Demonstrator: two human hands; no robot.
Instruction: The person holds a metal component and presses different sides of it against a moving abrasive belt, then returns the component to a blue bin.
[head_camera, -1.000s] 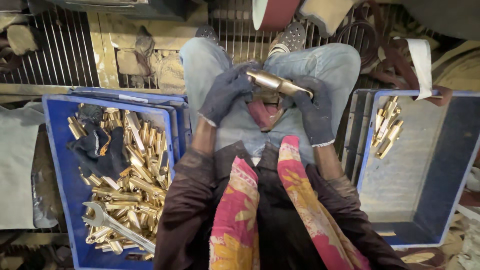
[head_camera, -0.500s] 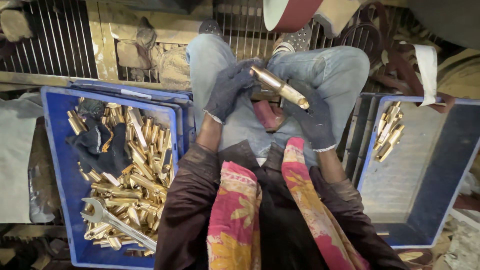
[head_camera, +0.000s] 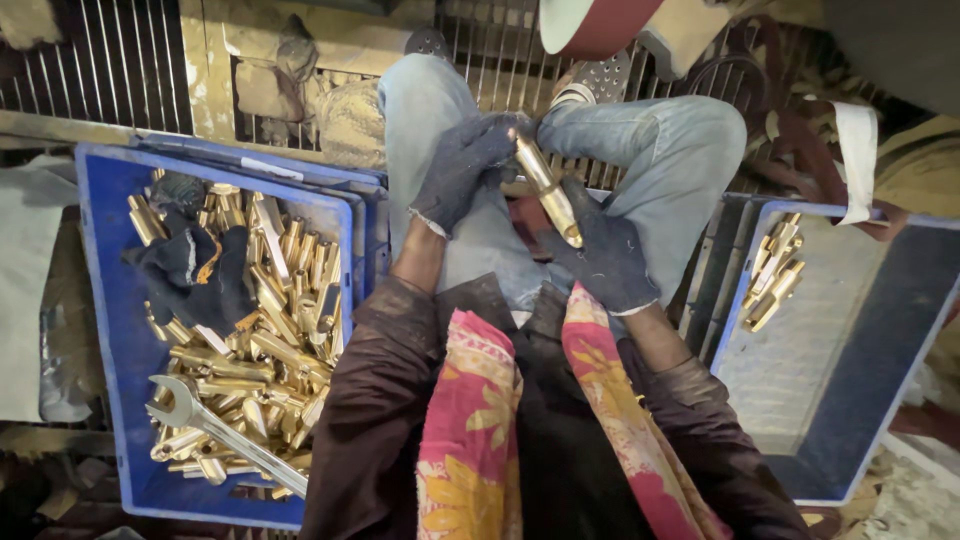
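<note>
You've got a brass tube fitting (head_camera: 547, 190) pinched between both gloved hands, over your lap: your left hand (head_camera: 462, 170) is wrapped around its upper end, fingers curled tight on it, and your right hand (head_camera: 600, 255) is under the lower end with the tip of the fitting resting on the glove, thumb side closed against it. The piece sits tilted, top end toward your knees, bottom end pointing back at your belly. Below it are your jeans (head_camera: 660, 160), knees spread apart. Off to your left there's a blue crate (head_camera: 105, 330) stuffed with a heap of similar brass parts (head_camera: 265, 340), a dark spare glove (head_camera: 195, 275) lying on top of the pile near the far end and a steel open-end spanner (head_camera: 215, 430) lying across the near end. On your right is a second blue crate (head_camera: 880, 330), mostly bare, with just a small bunch of brass pieces (head_camera: 775, 270) in its far corner. A pink flowered scarf (head_camera: 470, 430) hangs down your front
</note>
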